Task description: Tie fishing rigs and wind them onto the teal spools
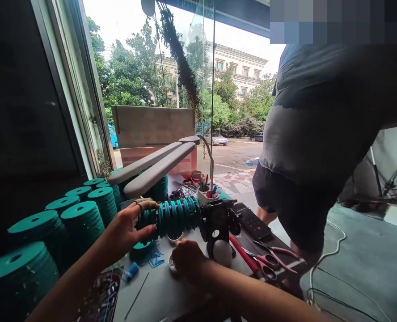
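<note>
My left hand (133,223) is wrapped over the left end of a teal ribbed spool (180,215), thumb in front and fingers on top. The spool lies level, its right end at a black stand-mounted device (217,223). Below it, my right hand (189,258) is closed at a small round dish (172,264) on the white tabletop (158,293). Its fingertips are turned away, so what they hold, if anything, is hidden. Another small dish (175,238) sits just behind it, under the spool.
Stacked teal spools (81,219) fill the left side. A tray of small parts (99,295), a blue cap-like piece (132,270), pliers (279,255), scissors (267,264) and a phone (251,221) lie around. A lamp (165,165) overhangs the back. A person (306,147) stands at right.
</note>
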Demonstrator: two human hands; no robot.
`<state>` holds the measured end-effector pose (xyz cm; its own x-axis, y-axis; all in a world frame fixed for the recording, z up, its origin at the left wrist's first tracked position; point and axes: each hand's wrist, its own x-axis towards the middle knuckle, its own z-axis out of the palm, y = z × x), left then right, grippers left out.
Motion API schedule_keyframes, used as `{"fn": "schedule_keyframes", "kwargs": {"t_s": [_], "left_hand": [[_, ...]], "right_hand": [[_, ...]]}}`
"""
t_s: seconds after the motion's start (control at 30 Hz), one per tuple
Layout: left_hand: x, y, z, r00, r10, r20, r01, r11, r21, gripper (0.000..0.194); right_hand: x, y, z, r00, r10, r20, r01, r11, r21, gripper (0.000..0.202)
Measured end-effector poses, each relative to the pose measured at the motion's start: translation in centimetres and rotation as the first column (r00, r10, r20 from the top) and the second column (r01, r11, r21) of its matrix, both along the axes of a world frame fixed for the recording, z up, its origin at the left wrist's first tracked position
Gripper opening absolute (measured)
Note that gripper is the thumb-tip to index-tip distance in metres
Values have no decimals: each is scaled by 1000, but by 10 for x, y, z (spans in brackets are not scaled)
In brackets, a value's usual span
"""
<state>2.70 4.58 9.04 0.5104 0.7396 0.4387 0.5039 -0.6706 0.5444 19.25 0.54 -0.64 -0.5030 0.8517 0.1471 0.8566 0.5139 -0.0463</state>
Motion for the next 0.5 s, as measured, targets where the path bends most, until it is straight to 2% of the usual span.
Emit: {"fn": "schedule_keyframes", "kwargs": {"t_s": [0.23,0.5], "left_hand": [[0,1,0,997,-10,76,16,997,-75,36],[-1,11,-7,977,36,208,32,949,-315,44]], "right_hand": [[-11,18,-11,998,-58,14,59,994,-88,24],[-1,0,-7,999,25,-36,-25,1000,-11,25]]}}
